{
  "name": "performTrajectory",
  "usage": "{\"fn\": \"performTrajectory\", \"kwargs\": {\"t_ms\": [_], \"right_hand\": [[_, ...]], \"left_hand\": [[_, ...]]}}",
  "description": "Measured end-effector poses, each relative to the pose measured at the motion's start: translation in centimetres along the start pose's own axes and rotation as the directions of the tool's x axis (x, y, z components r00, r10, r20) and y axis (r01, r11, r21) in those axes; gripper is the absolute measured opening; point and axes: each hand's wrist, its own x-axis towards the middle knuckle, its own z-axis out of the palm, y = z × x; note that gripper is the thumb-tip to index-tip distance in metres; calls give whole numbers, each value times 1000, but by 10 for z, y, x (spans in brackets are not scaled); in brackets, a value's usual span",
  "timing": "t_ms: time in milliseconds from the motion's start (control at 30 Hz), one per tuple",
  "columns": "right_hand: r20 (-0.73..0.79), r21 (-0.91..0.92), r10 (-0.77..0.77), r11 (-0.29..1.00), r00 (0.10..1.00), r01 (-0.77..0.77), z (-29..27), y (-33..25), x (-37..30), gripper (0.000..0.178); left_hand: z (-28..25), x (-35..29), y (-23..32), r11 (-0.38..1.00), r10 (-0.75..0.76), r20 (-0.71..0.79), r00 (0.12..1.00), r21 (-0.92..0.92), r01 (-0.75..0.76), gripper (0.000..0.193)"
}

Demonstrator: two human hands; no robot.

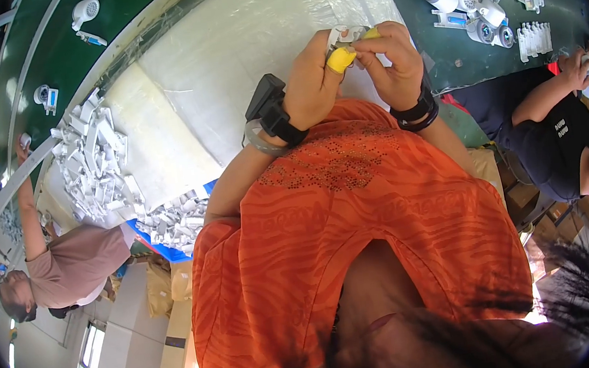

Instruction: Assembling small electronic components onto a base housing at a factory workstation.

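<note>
Both hands meet over the pale mat, in front of my chest. My left hand [313, 78] is closed on a small white plastic part [343, 34], with yellow covering on the thumb. Close against it, my right hand [394, 63] has its thumb and forefinger pinched together at the near side of the part. What lies between those right fingertips is too small or hidden to make out. A second yellow covering [370, 33] shows on a fingertip beside the part; I cannot tell which hand it belongs to.
A heap of white plastic parts [92, 160] lies left on the mat [250, 47]. Below it, a blue crate [172, 253] holds more. Several round white units with blue labels [478, 7] crowd the green table at right. Co-workers sit at left [79, 267] and right [557, 132].
</note>
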Motion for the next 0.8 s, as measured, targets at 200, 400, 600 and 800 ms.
{"fn": "performTrajectory", "kwargs": {"t_ms": [200, 400, 600, 800], "right_hand": [[26, 70, 53, 996, 998, -55, 7, -1, -1, 17], [207, 609, 399, 662, 893, -437, 14, 28, -7, 45], [432, 544, 569, 454, 700, -705, 6, 14, 4, 56], [66, 32, 378, 924, 923, -380, -7, 17, 17, 60]], "left_hand": [[-5, 4, -4, 990, 69, -100, 993, 129, -56, 19], [-11, 4, 19, 976, -55, 69, 996, -208, 68, 29], [-20, 2, 19, 953, -62, 49, 997, -293, 73, 28], [-26, 3, 7, 929, -305, -124, 944, -259, 266, 20]]}}
